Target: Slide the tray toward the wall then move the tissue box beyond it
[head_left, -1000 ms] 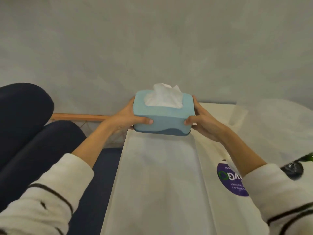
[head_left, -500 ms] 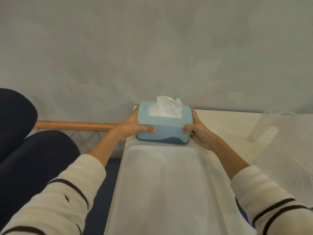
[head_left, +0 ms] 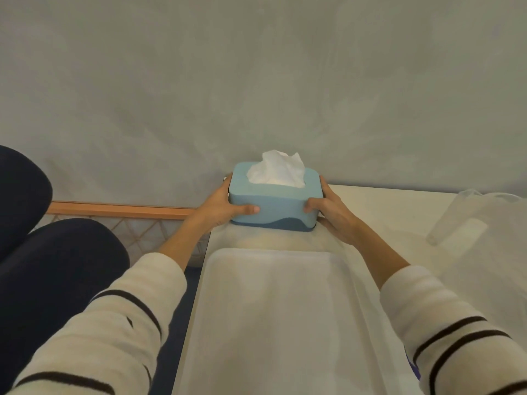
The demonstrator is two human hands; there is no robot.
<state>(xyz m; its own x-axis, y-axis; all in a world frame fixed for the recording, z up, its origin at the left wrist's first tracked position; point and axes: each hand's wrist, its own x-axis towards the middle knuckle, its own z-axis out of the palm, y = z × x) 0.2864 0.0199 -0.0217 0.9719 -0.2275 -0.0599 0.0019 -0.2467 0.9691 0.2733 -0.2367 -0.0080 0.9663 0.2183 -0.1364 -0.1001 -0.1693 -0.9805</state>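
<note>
Your left hand (head_left: 221,206) and right hand (head_left: 332,213) clamp the blue tissue box (head_left: 273,205) ends, beyond the white tray (head_left: 216,280). It's near the table's (head_left: 385,206) left edge, so letting go carelessly could tip it off.

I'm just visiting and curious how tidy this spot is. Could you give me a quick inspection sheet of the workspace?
Surface: white table, set against the grey wall.
Job's things: white tray lies empty on the table; blue tissue box sits beyond its far edge, by the wall, tissue sticking up.
Clutter: clear plastic bag at the right.
Grippers: left hand and right hand clasp the box's ends.
Cables: nothing seen.
Surroundings: dark chair at the left, wooden rail along the wall.
</note>
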